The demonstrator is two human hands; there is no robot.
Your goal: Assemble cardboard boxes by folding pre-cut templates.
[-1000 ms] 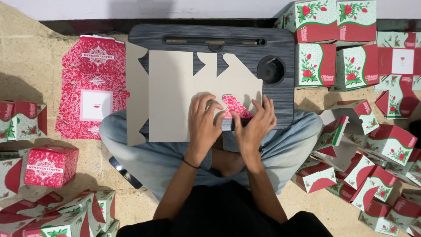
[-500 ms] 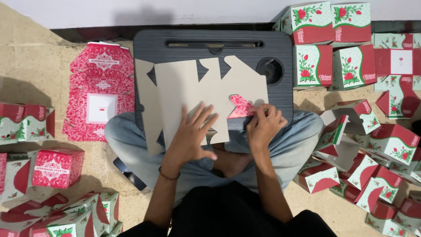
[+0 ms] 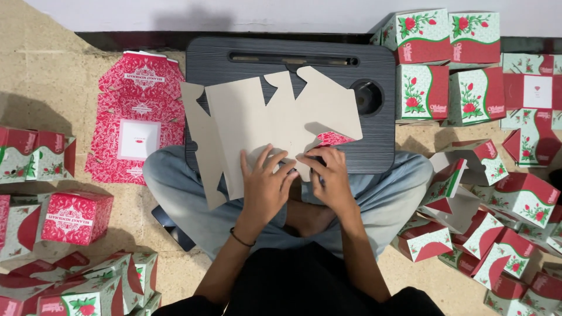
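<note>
left hand [image 3: 264, 186] presses spread fingers flat on the unfolded cardboard box blank [image 3: 263, 126]; right hand [image 3: 331, 178] fingers pinch its red-printed flap. the blank lies on the dark lap desk [image 3: 374, 146], folded boxes [image 3: 445, 64] beyond.

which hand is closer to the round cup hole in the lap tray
Right. The right hand pinches the folded red flap of the flat cardboard box blank, just below and left of the round cup hole. The left hand presses on the blank farther left.
</note>
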